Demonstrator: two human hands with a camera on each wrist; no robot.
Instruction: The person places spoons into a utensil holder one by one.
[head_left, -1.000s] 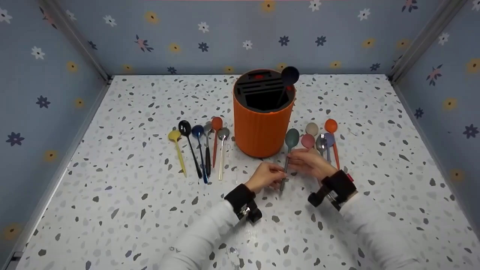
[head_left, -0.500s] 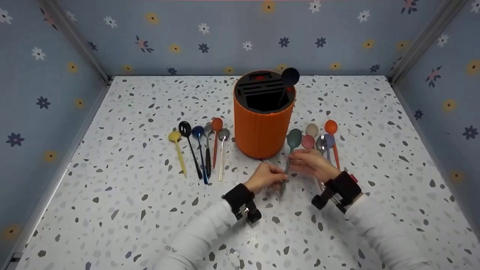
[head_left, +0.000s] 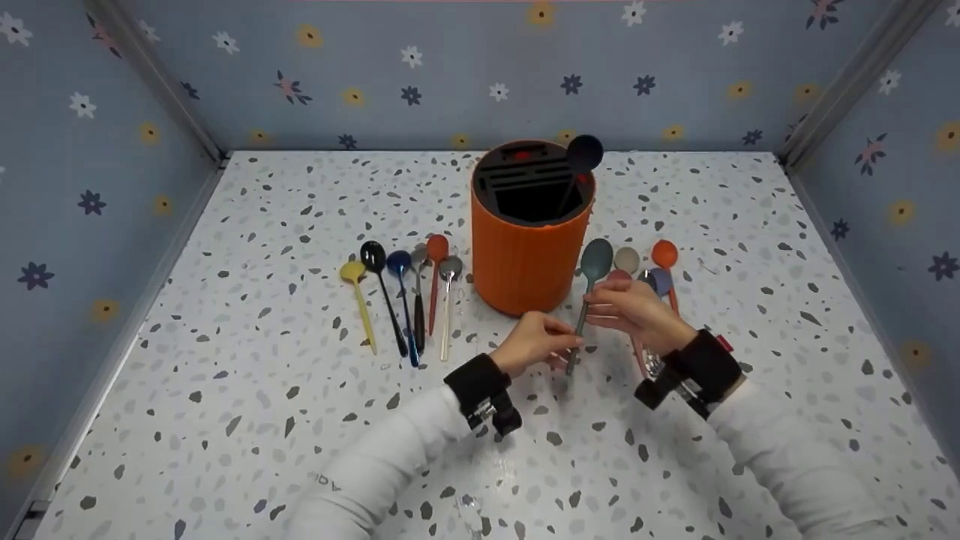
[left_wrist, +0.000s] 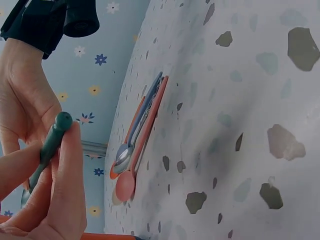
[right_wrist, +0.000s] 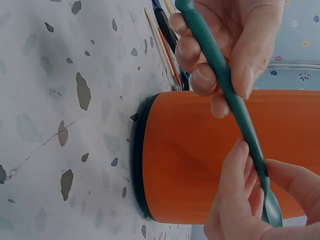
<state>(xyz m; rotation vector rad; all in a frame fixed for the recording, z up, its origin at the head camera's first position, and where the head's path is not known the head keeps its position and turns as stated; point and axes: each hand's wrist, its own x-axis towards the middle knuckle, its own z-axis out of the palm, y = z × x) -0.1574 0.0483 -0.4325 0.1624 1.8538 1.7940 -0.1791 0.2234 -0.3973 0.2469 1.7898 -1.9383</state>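
Note:
A dark green spoon (head_left: 597,259) is held between both hands, just in front of the orange utensil holder (head_left: 527,262). My left hand (head_left: 534,343) pinches its handle near the lower end. Higher up, close below the bowl, my right hand (head_left: 637,311) pinches the same handle between thumb and fingers. In the right wrist view the green spoon (right_wrist: 220,75) crosses the orange wall, clear of the table. The left wrist view shows the handle's rounded end poking out from the left fingers. A dark round-bowled spoon (head_left: 584,154) stands in the holder's slotted black top.
Left of the holder lie several spoons, among them a yellow spoon (head_left: 361,307), a black spoon (head_left: 382,292) and a red spoon (head_left: 435,277). To the right, partly behind the right hand, lie an orange spoon (head_left: 664,255), a beige spoon (head_left: 626,260) and others. Patterned walls enclose the table.
The green spoon has risen slightly and shifted a little right, both hands still on it. The right hand has moved up and right, now covering more of the pink spoon.

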